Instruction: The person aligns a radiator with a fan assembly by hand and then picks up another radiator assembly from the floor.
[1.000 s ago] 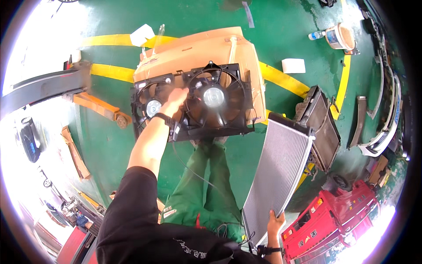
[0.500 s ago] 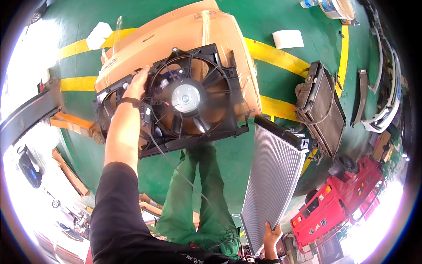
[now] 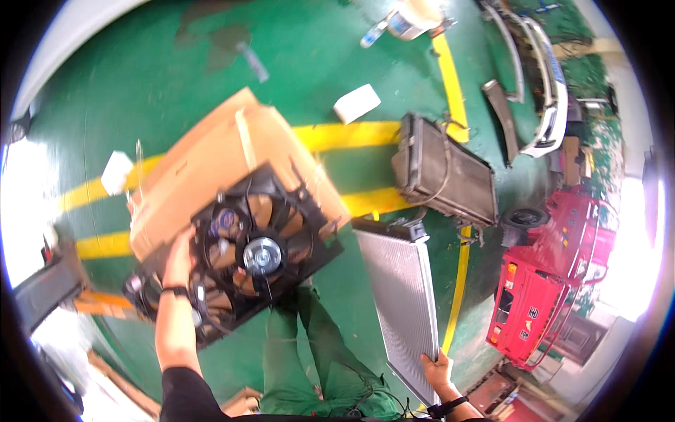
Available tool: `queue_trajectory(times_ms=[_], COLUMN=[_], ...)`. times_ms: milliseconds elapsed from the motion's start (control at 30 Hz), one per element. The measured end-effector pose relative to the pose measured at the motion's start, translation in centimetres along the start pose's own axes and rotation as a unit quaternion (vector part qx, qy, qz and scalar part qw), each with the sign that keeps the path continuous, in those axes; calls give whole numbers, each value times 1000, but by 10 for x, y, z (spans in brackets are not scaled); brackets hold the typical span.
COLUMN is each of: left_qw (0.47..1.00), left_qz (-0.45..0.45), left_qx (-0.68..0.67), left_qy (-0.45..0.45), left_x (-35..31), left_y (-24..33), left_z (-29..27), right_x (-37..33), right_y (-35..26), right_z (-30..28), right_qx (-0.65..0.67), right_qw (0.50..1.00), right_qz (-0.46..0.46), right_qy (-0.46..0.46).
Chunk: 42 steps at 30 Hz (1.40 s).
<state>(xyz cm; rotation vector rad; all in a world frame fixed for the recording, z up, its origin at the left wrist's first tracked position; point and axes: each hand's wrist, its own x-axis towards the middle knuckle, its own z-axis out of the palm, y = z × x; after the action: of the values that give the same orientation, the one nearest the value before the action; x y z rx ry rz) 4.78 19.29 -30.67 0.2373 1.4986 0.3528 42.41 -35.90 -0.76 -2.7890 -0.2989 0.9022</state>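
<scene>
My left hand (image 3: 181, 257) grips a black radiator fan assembly (image 3: 262, 254) by the frame between its two fans, and its fingers curl partly out of sight over the far edge. The assembly is tilted above a flat cardboard box (image 3: 204, 158), with a silver motor hub in its larger fan. Lower right, my right hand (image 3: 437, 371) is closed on the near right edge of a silver finned radiator (image 3: 397, 288). The radiator slants away from me, with its dark end tank at the far end, apart from the fan assembly.
An old brown radiator (image 3: 450, 172) with a hose stands on the green floor to the right. White foam blocks (image 3: 357, 103) lie farther off. A bucket (image 3: 415, 17) is at the far edge. Bumpers (image 3: 552, 91) and a red vehicle (image 3: 545, 281) are at the right; a lift arm (image 3: 53, 285) is at the left.
My view has turned to the right. The fan assembly has tilted, its right end rising away from me, still in my left hand. My right hand keeps hold of the radiator.
</scene>
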Motion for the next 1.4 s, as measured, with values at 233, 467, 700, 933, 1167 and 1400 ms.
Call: queue_trajectory(times_ms=[233, 467, 700, 933, 1167, 1400], left_qw=[996, 976, 936, 879, 982, 892], left_qz=[-55, -19, 133, 449, 166, 13], left_qx=[24, -198, -326, 161, 90, -451], left_qy=[66, 86, -23, -21, 5, -28], left_x=[-125, -230, -284, -305, -165, -151], left_y=[-59, -116, -89, -66, -182, -277], left_z=[-16, 12, 7, 21, -20, -51], right_x=[-20, -44, -53, -39, -37, -37], right_y=[20, -4, 10, -8, -22, -70], right_z=[-17, -59, -80, -85, -84, -114], right_qx=[72, 60, 69, 45, 67, 14], right_qw=[997, 995, 992, 990, 991, 988], right_qz=[-28, -69, -79, -109, -110, -145], right_qy=[14, 48, 66, 75, 42, 56])
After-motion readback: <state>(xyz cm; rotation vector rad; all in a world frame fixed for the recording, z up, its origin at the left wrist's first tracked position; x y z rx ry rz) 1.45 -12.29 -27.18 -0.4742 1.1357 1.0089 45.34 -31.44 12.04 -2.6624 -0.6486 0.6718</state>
